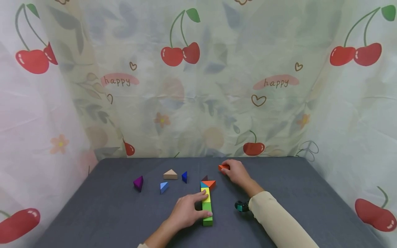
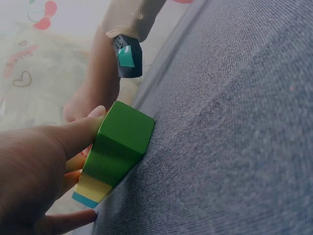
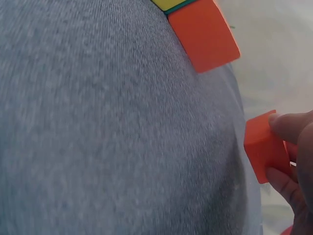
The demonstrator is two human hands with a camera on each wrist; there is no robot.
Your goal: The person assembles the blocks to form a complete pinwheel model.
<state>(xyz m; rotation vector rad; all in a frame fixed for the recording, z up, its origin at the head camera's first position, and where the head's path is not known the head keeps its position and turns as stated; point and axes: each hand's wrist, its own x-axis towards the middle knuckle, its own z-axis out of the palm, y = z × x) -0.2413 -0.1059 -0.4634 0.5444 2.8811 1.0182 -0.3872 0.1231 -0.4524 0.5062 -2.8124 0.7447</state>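
A row of blocks lies on the table: a green block [image 1: 207, 212] at the near end, then a yellow block [image 1: 205, 197], a small blue triangular block [image 1: 203, 184] and an orange triangular block [image 1: 212, 184]. My left hand [image 1: 187, 210] rests along this row, its thumb on the green part and its fingertips on the yellow one. Beyond and to the right of the row, my right hand [image 1: 237, 172] pinches another orange block [image 3: 264, 147] between thumb and fingers. A dark brown block [image 1: 205, 178] shows partly behind the row.
Loose on the left of the table [image 1: 108, 206] lie a purple block [image 1: 138, 183], a light blue block [image 1: 163, 187], a beige triangular block [image 1: 170, 174] and a dark blue block [image 1: 184, 177]. A black wrist camera [image 1: 242, 206] hangs by the right sleeve. Printed curtains surround the table.
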